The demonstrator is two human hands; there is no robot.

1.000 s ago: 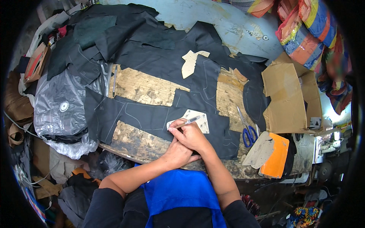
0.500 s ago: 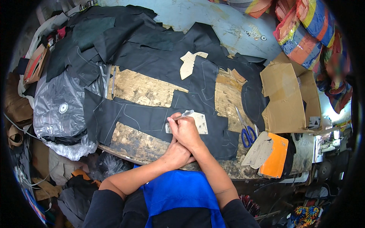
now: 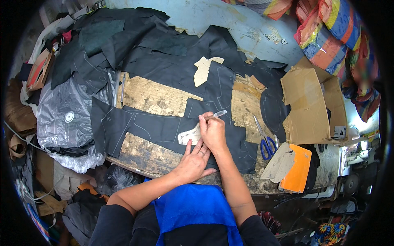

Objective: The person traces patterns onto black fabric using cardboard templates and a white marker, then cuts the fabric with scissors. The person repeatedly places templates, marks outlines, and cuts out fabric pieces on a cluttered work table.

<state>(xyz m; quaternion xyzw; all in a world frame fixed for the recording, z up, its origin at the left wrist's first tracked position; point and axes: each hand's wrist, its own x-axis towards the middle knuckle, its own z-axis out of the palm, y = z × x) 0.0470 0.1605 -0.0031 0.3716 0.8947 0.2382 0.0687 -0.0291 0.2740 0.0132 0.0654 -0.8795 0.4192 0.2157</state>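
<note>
My right hand [image 3: 213, 134] is closed around a clear-barrelled pen [image 3: 218, 114], its writing end down by the edge of a pale card pattern piece [image 3: 186, 137]. That piece lies flat on black leather-like material [image 3: 160, 125] drawn with light outlines, and my right hand hides part of it. Below it, my left hand [image 3: 195, 160] lies with fingers stretched out, fingertips on the pattern's lower edge, holding nothing. Another pale pattern piece [image 3: 201, 73] of irregular shape rests farther away on the black material.
Blue-handled scissors [image 3: 267, 147] lie at the right, beside grey card patterns [image 3: 279, 165] and an orange sheet [image 3: 298, 166]. Behind them stands an open cardboard box [image 3: 305, 106]. Another pen [image 3: 122, 90] lies at the left, near a plastic-wrapped bundle [image 3: 61, 110].
My right hand has moved right and slightly away with the pen, along the pattern piece. My left hand's fingers, earlier tucked under the right wrist, are now stretched out onto the pattern's lower edge.
</note>
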